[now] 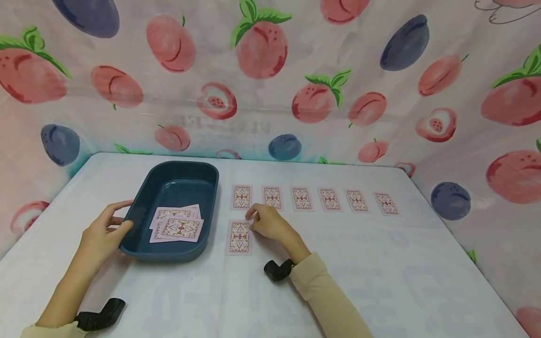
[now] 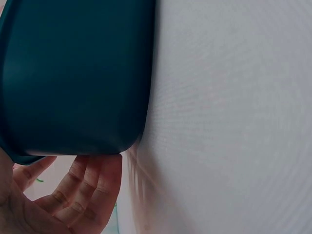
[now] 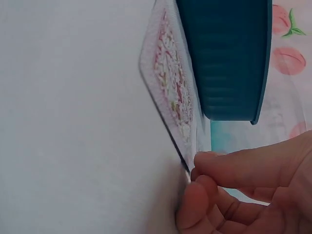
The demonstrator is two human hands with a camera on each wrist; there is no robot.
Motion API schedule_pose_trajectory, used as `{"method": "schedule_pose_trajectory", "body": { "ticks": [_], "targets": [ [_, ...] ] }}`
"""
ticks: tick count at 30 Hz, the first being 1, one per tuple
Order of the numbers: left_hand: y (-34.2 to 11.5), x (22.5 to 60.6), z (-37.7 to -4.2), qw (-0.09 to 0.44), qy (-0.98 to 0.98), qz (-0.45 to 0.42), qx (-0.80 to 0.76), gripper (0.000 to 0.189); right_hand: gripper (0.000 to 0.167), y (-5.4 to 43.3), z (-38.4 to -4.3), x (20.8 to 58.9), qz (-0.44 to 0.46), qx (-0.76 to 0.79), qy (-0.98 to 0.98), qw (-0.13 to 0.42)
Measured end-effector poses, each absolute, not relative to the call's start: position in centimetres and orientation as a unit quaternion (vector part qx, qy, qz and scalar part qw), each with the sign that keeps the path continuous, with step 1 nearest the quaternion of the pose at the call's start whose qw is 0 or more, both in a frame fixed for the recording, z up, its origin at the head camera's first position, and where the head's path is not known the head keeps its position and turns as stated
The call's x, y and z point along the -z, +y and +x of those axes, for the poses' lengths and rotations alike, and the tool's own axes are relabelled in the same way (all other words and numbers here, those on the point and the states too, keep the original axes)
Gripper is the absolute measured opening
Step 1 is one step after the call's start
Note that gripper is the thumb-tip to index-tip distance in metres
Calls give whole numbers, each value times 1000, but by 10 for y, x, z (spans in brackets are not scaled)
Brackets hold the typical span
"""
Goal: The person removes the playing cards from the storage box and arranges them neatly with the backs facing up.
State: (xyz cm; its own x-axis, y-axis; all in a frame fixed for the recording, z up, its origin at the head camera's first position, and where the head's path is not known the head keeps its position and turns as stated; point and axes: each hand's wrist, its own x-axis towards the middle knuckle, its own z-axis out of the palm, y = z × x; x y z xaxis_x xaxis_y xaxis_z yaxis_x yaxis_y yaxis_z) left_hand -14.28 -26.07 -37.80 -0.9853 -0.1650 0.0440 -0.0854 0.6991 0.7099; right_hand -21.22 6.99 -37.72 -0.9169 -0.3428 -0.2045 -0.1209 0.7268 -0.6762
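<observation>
The near card (image 1: 239, 238) lies pattern side up on the counter (image 1: 380, 281), in front of the leftmost card of a row of six cards (image 1: 302, 199). Its long axis runs away from the person, roughly in line with the long side of the tray (image 1: 186, 180), which stands to its left with a strip of white cloth (image 1: 222, 206) between them. The right hand (image 1: 270, 223) comes in from the other side, so the card sits between that hand and the tray — left of the fingers and a little towards the person.

The thumb and first finger of the right hand seem to pinch the card at its far right corner; the right wrist view shows the corner ending right at the fingertips. Whether the card lies flat there or is lifted a touch, I cannot tell. This hand is clearly the nearer one to the card; from above, it also comes close to the near edge of the row's second card, apart from it as far as can be judged.

The left hand (image 1: 105, 230) is across the tray from the card and holds the tray's left side, thumb at the rim and the other fingers against the outer wall. Inside, towards the near end, lies a loose pile of cards (image 1: 182, 228), their long axes mostly side to side — about crosswise to the card at the right hand
</observation>
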Motion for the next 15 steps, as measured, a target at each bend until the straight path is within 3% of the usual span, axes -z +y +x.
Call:
{"method": "schedule_pose_trajectory", "body": {
  "ticks": [15],
  "targets": [
    [-261, 379, -143, 49, -921, 71, 381, 51, 20, 55, -197, 356, -190, 397, 894, 81]
  ]
}}
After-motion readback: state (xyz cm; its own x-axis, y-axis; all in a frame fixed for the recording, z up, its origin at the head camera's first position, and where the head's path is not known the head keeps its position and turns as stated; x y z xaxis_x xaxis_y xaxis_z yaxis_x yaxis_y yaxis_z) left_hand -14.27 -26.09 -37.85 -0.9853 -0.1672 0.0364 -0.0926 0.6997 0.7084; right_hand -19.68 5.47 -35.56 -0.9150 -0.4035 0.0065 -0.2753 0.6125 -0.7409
